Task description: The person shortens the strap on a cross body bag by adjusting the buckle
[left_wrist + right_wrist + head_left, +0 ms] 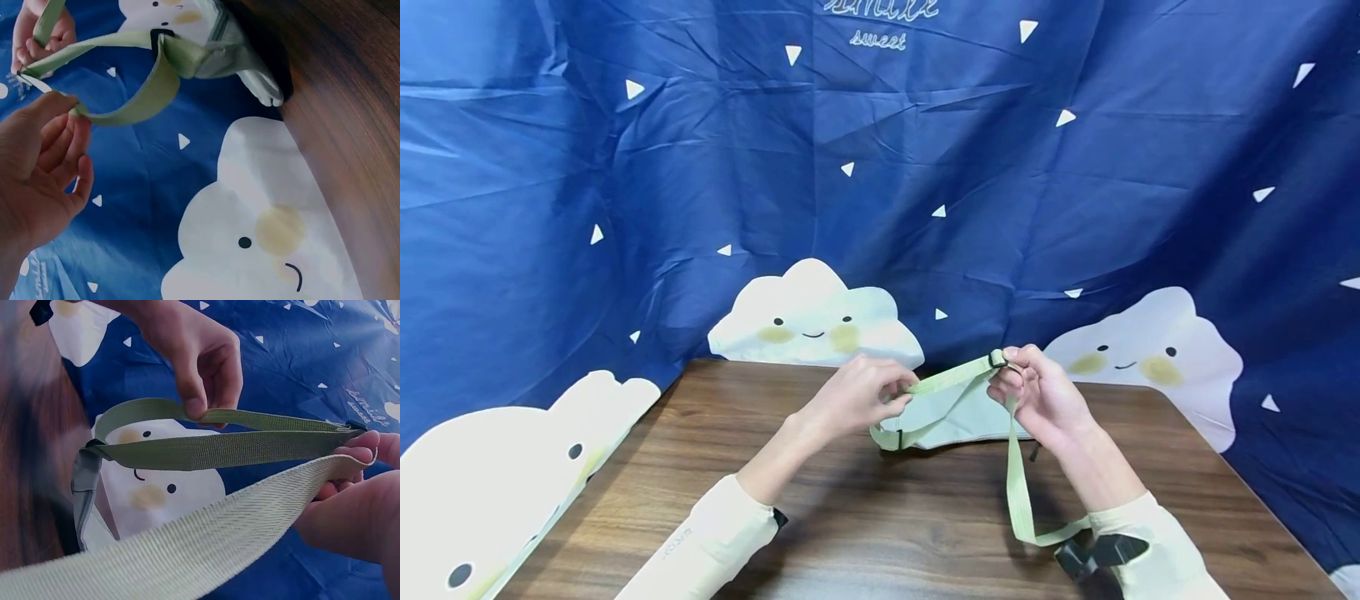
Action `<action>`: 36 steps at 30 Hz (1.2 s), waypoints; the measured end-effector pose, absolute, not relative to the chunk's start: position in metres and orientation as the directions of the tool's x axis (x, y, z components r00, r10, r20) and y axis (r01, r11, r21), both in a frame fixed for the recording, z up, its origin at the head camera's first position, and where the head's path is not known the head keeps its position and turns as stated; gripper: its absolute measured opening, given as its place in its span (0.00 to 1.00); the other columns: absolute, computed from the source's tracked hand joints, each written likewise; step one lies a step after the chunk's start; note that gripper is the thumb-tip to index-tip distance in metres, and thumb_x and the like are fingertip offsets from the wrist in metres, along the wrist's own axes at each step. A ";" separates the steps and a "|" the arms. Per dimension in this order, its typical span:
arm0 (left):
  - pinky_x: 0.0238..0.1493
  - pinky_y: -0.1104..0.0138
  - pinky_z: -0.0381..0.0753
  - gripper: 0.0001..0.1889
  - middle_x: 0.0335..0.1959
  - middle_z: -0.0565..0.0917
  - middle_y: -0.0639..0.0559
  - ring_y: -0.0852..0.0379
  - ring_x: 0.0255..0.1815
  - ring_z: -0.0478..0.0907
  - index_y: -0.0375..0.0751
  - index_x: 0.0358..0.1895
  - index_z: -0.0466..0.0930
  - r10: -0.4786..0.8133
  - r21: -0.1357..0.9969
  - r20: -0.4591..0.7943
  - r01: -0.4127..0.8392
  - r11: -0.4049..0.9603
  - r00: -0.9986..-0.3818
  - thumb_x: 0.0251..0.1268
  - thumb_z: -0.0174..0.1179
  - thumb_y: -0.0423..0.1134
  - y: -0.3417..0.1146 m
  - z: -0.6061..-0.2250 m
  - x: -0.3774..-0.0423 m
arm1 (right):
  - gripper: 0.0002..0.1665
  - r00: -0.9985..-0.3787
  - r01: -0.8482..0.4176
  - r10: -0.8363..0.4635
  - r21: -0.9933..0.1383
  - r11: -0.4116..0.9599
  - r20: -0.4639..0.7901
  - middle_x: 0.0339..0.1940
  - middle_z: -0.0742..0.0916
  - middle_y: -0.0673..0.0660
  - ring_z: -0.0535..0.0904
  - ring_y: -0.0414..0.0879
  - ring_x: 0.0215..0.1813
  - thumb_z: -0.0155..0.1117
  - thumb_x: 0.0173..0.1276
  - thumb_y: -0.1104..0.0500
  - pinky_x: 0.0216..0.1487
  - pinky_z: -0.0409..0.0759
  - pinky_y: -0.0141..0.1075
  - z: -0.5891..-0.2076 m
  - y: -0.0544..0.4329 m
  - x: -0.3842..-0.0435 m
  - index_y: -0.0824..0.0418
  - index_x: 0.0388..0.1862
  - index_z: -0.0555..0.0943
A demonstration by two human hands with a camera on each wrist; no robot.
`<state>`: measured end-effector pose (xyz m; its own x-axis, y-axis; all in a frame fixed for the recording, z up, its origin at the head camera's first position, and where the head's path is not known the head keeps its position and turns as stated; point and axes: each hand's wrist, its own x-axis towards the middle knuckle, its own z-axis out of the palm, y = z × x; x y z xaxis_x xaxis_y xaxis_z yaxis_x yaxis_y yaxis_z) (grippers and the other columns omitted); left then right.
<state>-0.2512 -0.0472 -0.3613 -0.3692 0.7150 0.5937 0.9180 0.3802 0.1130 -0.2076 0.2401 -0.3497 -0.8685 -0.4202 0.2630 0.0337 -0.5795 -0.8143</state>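
A light green webbing strap (953,377) is stretched between my two hands above the table. My left hand (859,392) pinches it between thumb and fingers. At its other end, my right hand (1051,404) grips the strap right at a black slider buckle (997,359). From the right hand a length of webbing (1018,492) hangs down and bends toward the right sleeve. Behind the strap is a pale green bag (973,414), partly hidden by strap and hands. In the right wrist view the strap doubles back through a black ring (95,444) at the bag's end.
The brown wood-grain table (895,517) spreads under both arms. A dark blue curtain (760,167) with white clouds and triangles hangs behind it and along the sides. A black device (1097,554) is worn at the right wrist.
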 end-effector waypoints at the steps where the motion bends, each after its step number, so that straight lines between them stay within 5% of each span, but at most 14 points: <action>1: 0.39 0.72 0.76 0.07 0.31 0.85 0.60 0.64 0.31 0.81 0.44 0.42 0.87 0.717 0.113 0.590 0.917 0.382 -0.371 0.61 0.69 0.32 -0.047 -0.362 -0.252 | 0.22 -0.874 0.043 -0.414 -0.807 -0.589 0.256 0.19 0.67 0.50 0.57 0.46 0.27 0.39 0.80 0.63 0.37 0.63 0.33 -0.350 0.240 -0.207 0.59 0.30 0.80; 8: 0.42 0.71 0.77 0.10 0.36 0.86 0.58 0.63 0.35 0.82 0.43 0.45 0.87 0.739 0.081 0.584 0.931 0.357 -0.335 0.61 0.71 0.36 -0.047 -0.365 -0.251 | 0.23 -0.888 -0.034 -0.385 -0.870 -0.492 0.252 0.18 0.71 0.49 0.58 0.45 0.25 0.40 0.80 0.63 0.35 0.60 0.32 -0.355 0.239 -0.204 0.57 0.28 0.79; 15: 0.50 0.72 0.74 0.22 0.45 0.84 0.59 0.70 0.43 0.78 0.43 0.56 0.84 0.664 0.094 0.693 0.949 0.302 -0.280 0.61 0.74 0.48 -0.037 -0.357 -0.233 | 0.14 -0.875 -0.182 -0.399 -0.950 -0.253 0.274 0.23 0.70 0.49 0.61 0.42 0.26 0.51 0.78 0.66 0.36 0.62 0.33 -0.357 0.230 -0.199 0.59 0.32 0.80; 22: 0.57 0.70 0.71 0.24 0.51 0.84 0.57 0.67 0.50 0.77 0.42 0.59 0.82 0.589 0.160 0.764 0.961 0.224 -0.264 0.63 0.73 0.47 -0.027 -0.348 -0.218 | 0.08 -0.838 -0.286 -0.468 -0.956 -0.058 0.279 0.21 0.71 0.51 0.64 0.44 0.25 0.60 0.76 0.62 0.28 0.59 0.38 -0.354 0.219 -0.195 0.66 0.37 0.81; 36: 0.54 0.68 0.71 0.17 0.42 0.83 0.61 0.69 0.45 0.77 0.44 0.51 0.85 0.595 0.193 0.749 0.955 0.224 -0.291 0.63 0.73 0.45 -0.029 -0.347 -0.216 | 0.09 -0.787 -0.309 -0.573 -0.950 0.045 0.229 0.21 0.74 0.54 0.69 0.47 0.27 0.59 0.77 0.62 0.34 0.69 0.36 -0.354 0.228 -0.200 0.66 0.37 0.81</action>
<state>-0.2162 -0.0288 -0.3473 -0.2910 0.5948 0.7493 0.9553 0.2242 0.1929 -0.1996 0.2281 -0.3545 -0.7868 -0.5732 0.2289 -0.3092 0.0451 -0.9499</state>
